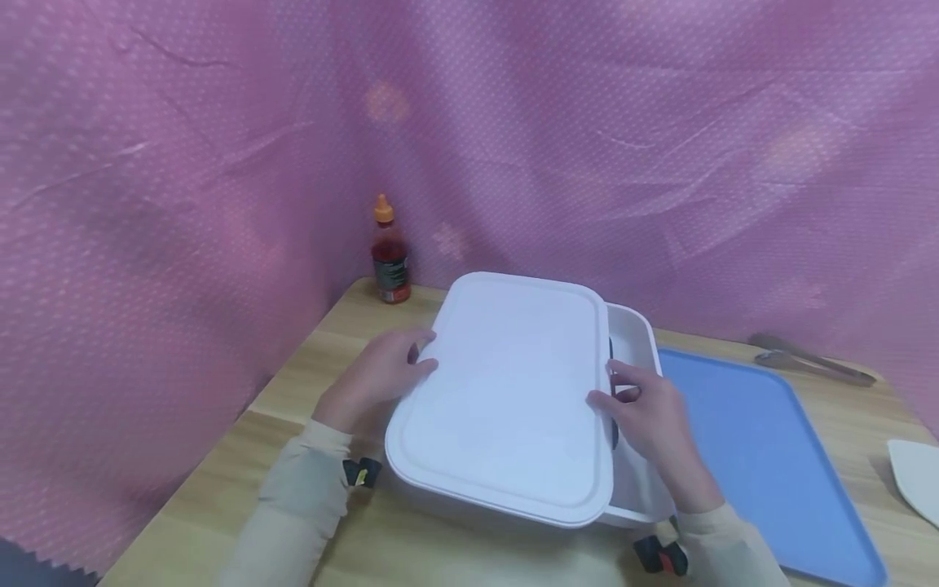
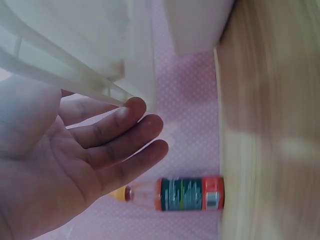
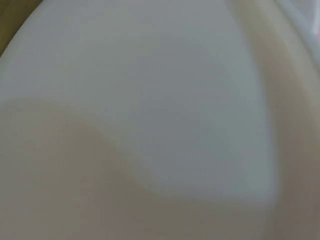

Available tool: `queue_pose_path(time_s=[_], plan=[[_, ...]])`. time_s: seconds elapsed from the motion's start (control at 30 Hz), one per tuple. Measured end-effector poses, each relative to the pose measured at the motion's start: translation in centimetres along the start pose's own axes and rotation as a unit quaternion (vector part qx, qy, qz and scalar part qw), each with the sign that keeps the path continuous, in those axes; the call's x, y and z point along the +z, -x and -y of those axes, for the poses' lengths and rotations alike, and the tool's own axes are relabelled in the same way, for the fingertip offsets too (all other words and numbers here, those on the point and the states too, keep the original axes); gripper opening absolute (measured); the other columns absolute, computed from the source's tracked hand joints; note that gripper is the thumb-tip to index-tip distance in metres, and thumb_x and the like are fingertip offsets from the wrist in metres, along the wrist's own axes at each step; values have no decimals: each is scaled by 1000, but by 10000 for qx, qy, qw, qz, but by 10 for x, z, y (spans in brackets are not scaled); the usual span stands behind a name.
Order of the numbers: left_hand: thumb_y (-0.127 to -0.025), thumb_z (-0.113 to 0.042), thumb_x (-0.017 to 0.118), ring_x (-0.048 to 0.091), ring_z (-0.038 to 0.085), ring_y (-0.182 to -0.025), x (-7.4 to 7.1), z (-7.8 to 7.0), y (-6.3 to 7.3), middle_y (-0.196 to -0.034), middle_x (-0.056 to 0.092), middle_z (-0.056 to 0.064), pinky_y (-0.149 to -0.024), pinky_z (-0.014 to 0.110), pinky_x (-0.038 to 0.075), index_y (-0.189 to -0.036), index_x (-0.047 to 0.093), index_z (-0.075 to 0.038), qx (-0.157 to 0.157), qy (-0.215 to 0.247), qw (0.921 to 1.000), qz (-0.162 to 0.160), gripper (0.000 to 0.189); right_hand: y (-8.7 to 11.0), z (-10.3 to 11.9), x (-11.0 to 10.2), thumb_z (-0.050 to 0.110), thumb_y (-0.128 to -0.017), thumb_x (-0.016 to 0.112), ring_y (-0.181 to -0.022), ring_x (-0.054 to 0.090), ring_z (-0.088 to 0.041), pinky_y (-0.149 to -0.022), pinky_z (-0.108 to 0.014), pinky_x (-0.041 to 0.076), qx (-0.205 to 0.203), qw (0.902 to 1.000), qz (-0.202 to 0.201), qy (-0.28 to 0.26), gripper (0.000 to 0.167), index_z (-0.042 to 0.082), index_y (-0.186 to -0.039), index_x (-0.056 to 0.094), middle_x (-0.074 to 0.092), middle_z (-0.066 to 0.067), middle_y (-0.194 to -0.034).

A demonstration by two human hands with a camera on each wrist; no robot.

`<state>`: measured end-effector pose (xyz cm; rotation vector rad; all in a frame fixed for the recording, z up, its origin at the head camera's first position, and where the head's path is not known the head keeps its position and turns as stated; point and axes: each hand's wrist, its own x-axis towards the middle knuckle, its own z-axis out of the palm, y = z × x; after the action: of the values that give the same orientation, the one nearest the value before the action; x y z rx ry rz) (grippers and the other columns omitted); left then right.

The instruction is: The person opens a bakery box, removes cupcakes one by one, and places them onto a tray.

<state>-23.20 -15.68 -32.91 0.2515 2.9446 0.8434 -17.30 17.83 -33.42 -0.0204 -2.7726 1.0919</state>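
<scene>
Left hand (image 1: 381, 371), right hand (image 1: 653, 412) pinch opposite edges of white lid (image 1: 506, 391), partly covering white box (image 1: 635, 333). I see wood-grain table (image 1: 440, 554) beneath, dotted pink sheet (image 1: 528, 163) behind, blue tray (image 1: 763, 465) at right.

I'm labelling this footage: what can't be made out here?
Head view: most of the inside of the box, hidden by the lid.
Head view: the rest of the white thing, cut off by the right edge.
Left wrist view: fine print on the bottle, too small and blurred.
Right wrist view: nearly all detail, blurred.
</scene>
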Motion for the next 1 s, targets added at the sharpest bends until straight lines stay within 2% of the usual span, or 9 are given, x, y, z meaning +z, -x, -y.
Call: queue_pose_path(time_s=[0.17,0.33,0.43,0.53,0.67,0.8,0.9,1.0], plan=[[-100,-32,63,56,24,-100,-12,15,8,-111,62,8,-87,37,50,-151,47,-17,-166,34,9998,-70,56,-2,17,8,17,-89,76,-96,74,-36,-68,-40,62,-194,9997,153,24,55,-1,-138,59,69,-25,-121],[-101,-32,61,58,24,-103,-18,34,21,-118,63,10,-93,44,53,-152,45,-16,-397,-34,9989,-228,56,-2,34,25,15,-87,78,-98,74,-36,-76,-44,62,-340,9994,88,52,49,0,-132,65,68,-24,-125],[-102,-29,59,59,25,-104,-23,46,29,-120,63,13,-95,46,53,-153,43,-13,-468,-66,9984,-301,56,-1,45,37,13,-85,80,-97,74,-34,-80,-44,62,-380,9992,80,-112,51,0,-132,64,69,-23,-122],[-103,-27,58,60,27,-104,-28,57,37,-121,64,16,-94,47,54,-152,44,-9,-489,-182,9979,-388,54,0,55,48,9,-84,81,-95,74,-33,-77,-42,62,-502,9981,106,-352,52,0,-132,64,71,-22,-118],[-101,-24,60,62,27,-99,-35,71,47,-119,67,18,-88,45,55,-149,48,-5,-352,-442,9963,-648,52,2,68,62,10,-83,82,-95,74,-31,-74,-40,63,-537,9975,163,-432,47,6,-128,67,73,-18,-116],[-99,-19,63,63,27,-96,-41,85,54,-114,69,20,-86,46,56,-145,51,0,-117,-498,9945,-916,51,3,79,74,11,-84,82,-93,72,-25,-75,-36,62,-360,9974,238,-571,54,8,-134,65,72,-15,-119],[-98,-16,64,63,28,-94,-46,94,59,-111,69,21,-86,48,56,-143,52,2,-46,-584,9932,-1011,50,4,89,82,11,-84,82,-91,69,-21,-77,-34,61,-209,9968,356,-691,64,7,-142,57,70,-14,-122],[-98,-17,64,65,31,-95,-52,100,62,-112,68,23,-85,50,57,-143,51,2,-101,-705,9923,-1009,51,5,95,89,11,-85,81,-92,69,-22,-79,-35,60,-169,9958,502,-753,64,6,-144,55,69,-14,-125]])
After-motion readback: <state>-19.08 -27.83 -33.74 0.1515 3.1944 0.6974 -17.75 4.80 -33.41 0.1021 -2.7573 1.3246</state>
